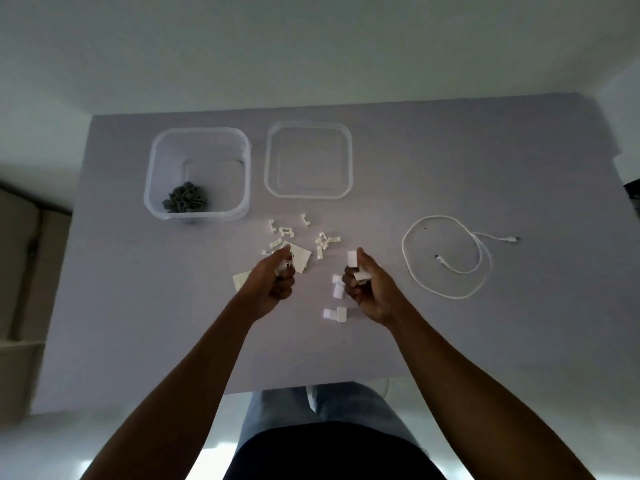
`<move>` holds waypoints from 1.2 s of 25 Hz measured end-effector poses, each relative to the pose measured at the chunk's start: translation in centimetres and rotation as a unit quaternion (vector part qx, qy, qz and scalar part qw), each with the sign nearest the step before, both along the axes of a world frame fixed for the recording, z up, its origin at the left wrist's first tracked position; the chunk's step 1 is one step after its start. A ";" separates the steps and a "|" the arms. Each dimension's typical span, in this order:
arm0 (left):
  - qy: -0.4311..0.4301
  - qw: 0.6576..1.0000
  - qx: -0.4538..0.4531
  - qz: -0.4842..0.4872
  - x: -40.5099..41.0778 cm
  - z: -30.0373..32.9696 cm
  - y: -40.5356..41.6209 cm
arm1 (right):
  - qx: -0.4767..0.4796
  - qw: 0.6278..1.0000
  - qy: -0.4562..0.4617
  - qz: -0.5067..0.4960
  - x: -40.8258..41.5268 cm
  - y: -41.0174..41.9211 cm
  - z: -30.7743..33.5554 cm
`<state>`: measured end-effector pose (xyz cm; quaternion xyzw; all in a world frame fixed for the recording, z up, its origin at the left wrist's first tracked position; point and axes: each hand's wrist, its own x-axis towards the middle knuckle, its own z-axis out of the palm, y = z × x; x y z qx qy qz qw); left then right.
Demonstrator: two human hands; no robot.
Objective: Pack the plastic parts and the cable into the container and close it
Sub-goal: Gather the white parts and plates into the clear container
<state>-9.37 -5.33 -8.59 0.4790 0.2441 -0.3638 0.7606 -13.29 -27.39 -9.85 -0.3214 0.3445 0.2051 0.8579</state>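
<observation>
the small white plastic parts [304, 237] are hard, angular clips, scattered loose on the pale lilac counter [485, 323] at the middle of the view. a few larger white l-shaped pieces [335, 314] lie at about 6 o'clock of that scatter, between the two hands. the left hand [273, 282] has its grip curled closed on some small white parts, over flat cream squares [298, 259] that look like card or film. the right hand [370, 289] has its grip clamped on blocky white pieces, one standing up above the fingers [363, 263]. the white cable [450, 261] is thin and smooth, lying in a loose coil at 3 o'clock of the parts, both plugs free. the container [197, 174] is translucent, square with rounded corners, open, at 10 o'clock; a heap of dark grey parts [187, 202] sits inside its near corner. its clear lid [308, 161] lies flat just beside it, at 12 o'clock of the parts.
</observation>
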 end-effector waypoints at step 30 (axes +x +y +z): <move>0.010 0.972 0.036 0.232 19.1 0.9 25.0 | -0.448 0.619 -0.213 0.609 29.8 28.7 1.1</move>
